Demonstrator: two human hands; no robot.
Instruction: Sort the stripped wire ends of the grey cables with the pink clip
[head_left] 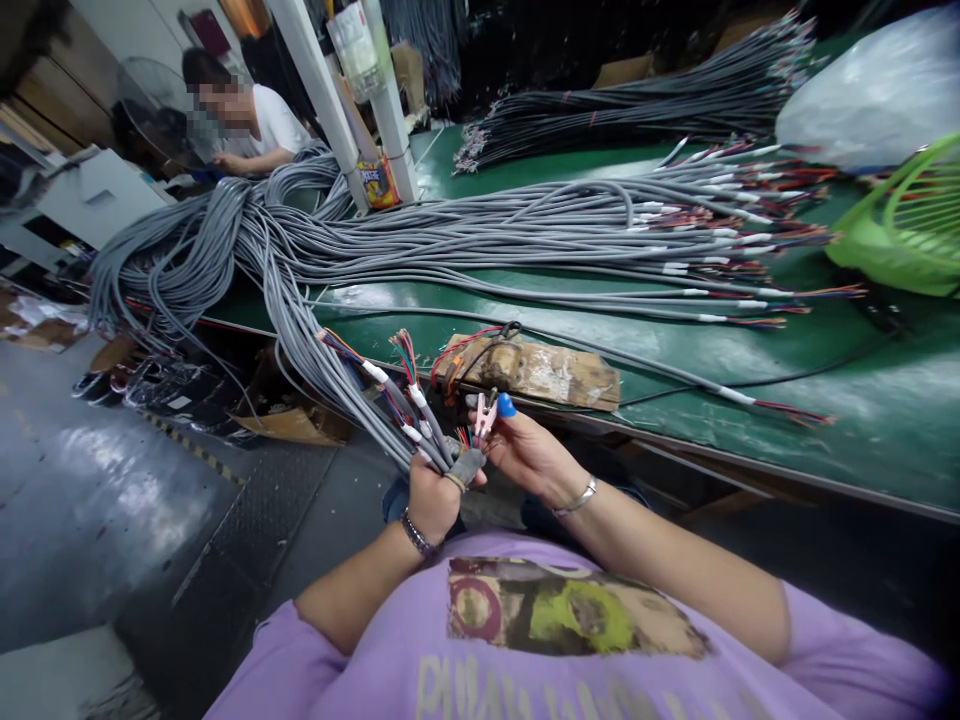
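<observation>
Left grip [441,492] clenched round long grey plastic-jacketed cables [341,390], likely springy, best held mid-jacket; right grip [517,445] at pale-pink clip-like piece [485,416], closure unclear

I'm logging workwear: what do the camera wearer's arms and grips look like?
Short lavender sleeves cover the upper arms. The left grip has a grey digit cover with a tan band, plus a dark bracelet at the wrist. The right grip has a blue fingertip cap and a silver-coloured bracelet.
</observation>
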